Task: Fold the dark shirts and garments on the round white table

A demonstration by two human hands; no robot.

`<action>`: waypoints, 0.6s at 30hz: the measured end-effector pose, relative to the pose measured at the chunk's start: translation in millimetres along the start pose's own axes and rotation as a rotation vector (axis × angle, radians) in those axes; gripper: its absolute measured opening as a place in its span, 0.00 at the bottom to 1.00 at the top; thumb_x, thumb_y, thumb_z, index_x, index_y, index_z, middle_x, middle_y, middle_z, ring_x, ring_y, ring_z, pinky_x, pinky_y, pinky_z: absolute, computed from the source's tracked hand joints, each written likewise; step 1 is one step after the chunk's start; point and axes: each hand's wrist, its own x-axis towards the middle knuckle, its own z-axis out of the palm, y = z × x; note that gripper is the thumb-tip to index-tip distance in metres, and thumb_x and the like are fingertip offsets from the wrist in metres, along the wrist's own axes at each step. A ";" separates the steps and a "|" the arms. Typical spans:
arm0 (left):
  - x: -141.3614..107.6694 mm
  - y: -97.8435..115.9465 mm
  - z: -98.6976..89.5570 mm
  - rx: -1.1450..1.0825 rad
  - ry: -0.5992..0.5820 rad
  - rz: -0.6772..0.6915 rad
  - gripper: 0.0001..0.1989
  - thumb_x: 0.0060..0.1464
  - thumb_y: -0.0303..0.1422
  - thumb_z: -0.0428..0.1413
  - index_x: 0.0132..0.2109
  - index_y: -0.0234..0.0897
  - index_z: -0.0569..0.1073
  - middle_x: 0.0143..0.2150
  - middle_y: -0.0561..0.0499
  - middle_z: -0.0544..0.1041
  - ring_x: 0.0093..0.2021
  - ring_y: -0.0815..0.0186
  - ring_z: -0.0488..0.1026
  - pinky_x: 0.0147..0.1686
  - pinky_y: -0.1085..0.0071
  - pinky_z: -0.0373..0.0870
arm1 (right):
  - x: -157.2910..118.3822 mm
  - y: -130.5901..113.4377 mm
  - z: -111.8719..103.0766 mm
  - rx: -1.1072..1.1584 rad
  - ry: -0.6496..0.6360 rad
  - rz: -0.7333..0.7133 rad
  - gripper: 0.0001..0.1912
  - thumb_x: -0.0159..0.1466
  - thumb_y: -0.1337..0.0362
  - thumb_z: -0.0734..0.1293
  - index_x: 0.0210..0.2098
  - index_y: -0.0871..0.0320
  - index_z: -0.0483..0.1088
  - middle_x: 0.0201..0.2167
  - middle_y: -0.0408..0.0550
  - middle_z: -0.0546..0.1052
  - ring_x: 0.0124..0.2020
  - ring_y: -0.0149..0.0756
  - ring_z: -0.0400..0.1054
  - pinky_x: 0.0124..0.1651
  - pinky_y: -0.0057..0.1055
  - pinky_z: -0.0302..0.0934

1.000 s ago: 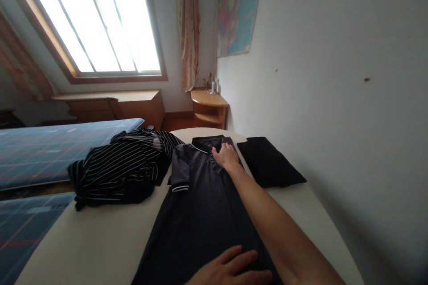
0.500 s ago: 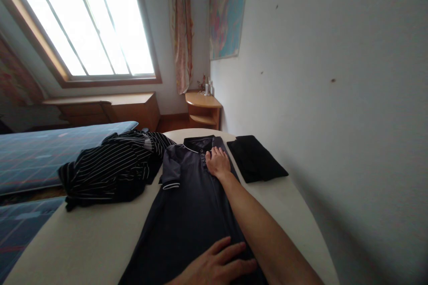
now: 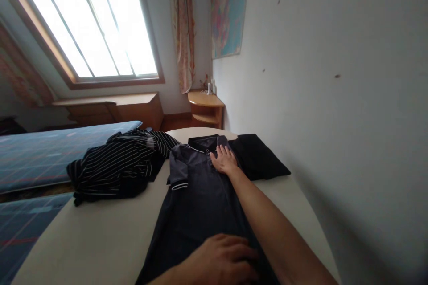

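Observation:
A dark grey polo shirt [image 3: 200, 209] with a black collar lies lengthwise on the round cream table [image 3: 100, 240], one short white-trimmed sleeve on its left side. My right hand [image 3: 224, 159] lies flat on the shirt beside the button placket, just below the collar, fingers stretched out. Lower down, my left hand [image 3: 217, 260] rests palm down over the body of the shirt, its fingers apart and slightly blurred. The shirt's lower end runs out of view. Close against its right shoulder is a folded black cloth [image 3: 262, 158].
A heap of black-and-white striped clothing [image 3: 113, 164] lies at the table's left edge. Beyond it are blue plaid mattresses [image 3: 40, 151]. A plain wall [image 3: 351, 133] stands close on the right. A wooden corner shelf [image 3: 205, 99] and a low desk [image 3: 133, 104] are at the back.
The polo shirt has shifted a little to the right with both hands on it, and its right shoulder now meets the folded black cloth. The view has also moved slightly.

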 end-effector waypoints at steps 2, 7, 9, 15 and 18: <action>-9.4 -18.3 -26.7 -0.010 0.100 -0.351 0.12 0.62 0.31 0.55 0.52 0.43 0.73 0.57 0.51 0.75 0.56 0.63 0.72 0.55 0.66 0.71 | 1.2 -3.7 -0.3 0.005 -0.023 0.029 0.41 0.70 0.44 0.47 0.73 0.65 0.46 0.74 0.51 0.45 0.74 0.46 0.36 0.72 0.42 0.32; -53.6 -78.1 -54.0 0.318 0.412 -0.883 0.22 0.59 0.35 0.57 0.59 0.41 0.70 0.61 0.41 0.66 0.59 0.49 0.67 0.59 0.51 0.67 | -2.3 -6.3 2.1 0.006 0.082 0.034 0.40 0.70 0.44 0.47 0.72 0.65 0.50 0.73 0.52 0.49 0.74 0.45 0.39 0.72 0.40 0.33; -69.9 -94.8 -49.7 0.373 0.417 -0.940 0.26 0.58 0.37 0.58 0.63 0.40 0.68 0.62 0.39 0.64 0.61 0.47 0.64 0.61 0.49 0.65 | -3.7 -4.6 2.1 0.023 0.084 0.017 0.39 0.71 0.44 0.46 0.71 0.64 0.52 0.73 0.51 0.51 0.74 0.45 0.40 0.72 0.40 0.34; -89.4 -112.1 -43.6 0.290 0.291 -1.065 0.22 0.59 0.30 0.55 0.60 0.43 0.73 0.59 0.41 0.69 0.55 0.52 0.70 0.58 0.54 0.67 | -2.8 -2.3 1.6 0.027 0.095 0.009 0.38 0.72 0.45 0.45 0.70 0.62 0.57 0.72 0.50 0.53 0.73 0.45 0.41 0.71 0.41 0.35; -93.5 -120.1 -58.0 0.138 0.292 -1.134 0.21 0.60 0.26 0.48 0.56 0.41 0.75 0.55 0.44 0.74 0.51 0.56 0.74 0.55 0.59 0.70 | -0.6 -2.2 3.7 0.011 0.101 0.003 0.37 0.72 0.45 0.45 0.69 0.60 0.58 0.72 0.49 0.53 0.73 0.45 0.42 0.71 0.42 0.35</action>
